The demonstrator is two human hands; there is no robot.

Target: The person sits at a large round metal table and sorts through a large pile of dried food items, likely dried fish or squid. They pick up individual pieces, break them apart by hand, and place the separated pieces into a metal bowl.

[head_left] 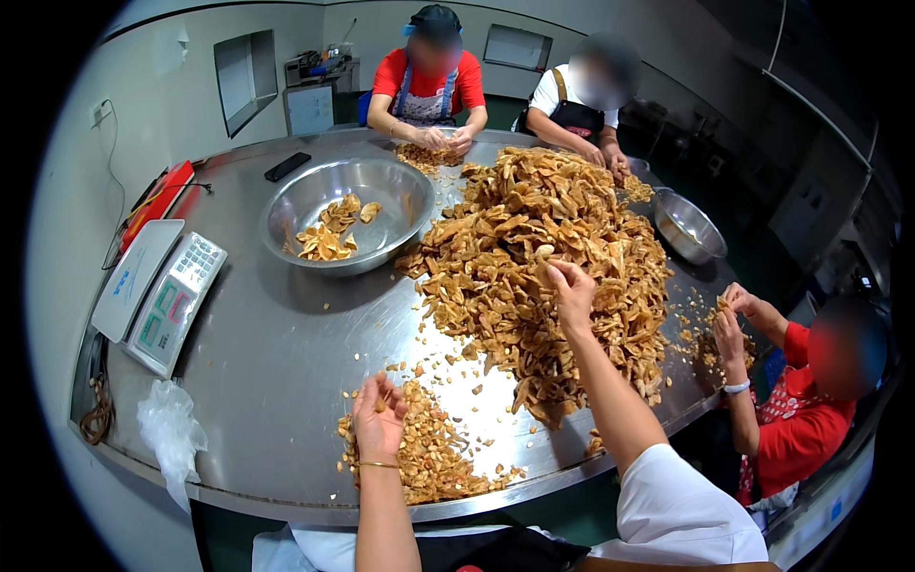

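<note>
- White sleeve [681,515] crosses the near edge of the table [276,381].
- Left hand [379,424] curls loosely around a brown piece [380,405], above crumbs [440,462] beside that edge.
- Right hand [571,294], well apart, touches the slice heap [534,329]; its grip I cannot tell.

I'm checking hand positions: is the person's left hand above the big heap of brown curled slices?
No, the left hand is over the smaller pile of tan fragments on the shiny steel table.
</note>
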